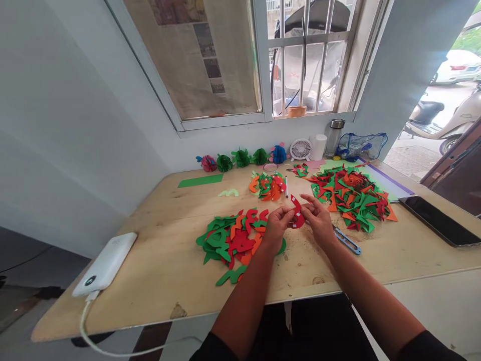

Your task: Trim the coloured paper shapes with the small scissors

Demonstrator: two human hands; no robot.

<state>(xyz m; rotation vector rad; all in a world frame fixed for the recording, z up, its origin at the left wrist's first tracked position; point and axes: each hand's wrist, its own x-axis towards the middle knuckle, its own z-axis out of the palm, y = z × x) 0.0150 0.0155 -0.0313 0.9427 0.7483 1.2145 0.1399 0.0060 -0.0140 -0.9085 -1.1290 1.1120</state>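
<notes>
Above the middle of the table, a red curved cut-out (298, 219) with small white patches is held between both hands. My left hand (277, 224) pinches its left edge, and my right hand (316, 216) grips the opposite side with its fingertips. Just left of my left hand lies a pile of red, green and orange curved cut-outs (229, 240), partly hidden by my forearm. A blue-handled cutter (347, 241) rests on the table beside my right wrist, its front end hidden. Beyond the hands is a smaller heap of cut-outs with white patches (267, 185).
A large heap of coloured scraps (353, 195) lies to the right, near a black phone (439, 220). A white power bank (105, 265) with a cable is at left. Paper ornaments (241, 158), a small fan (300, 149) and a glass bottle (333, 138) line the wall.
</notes>
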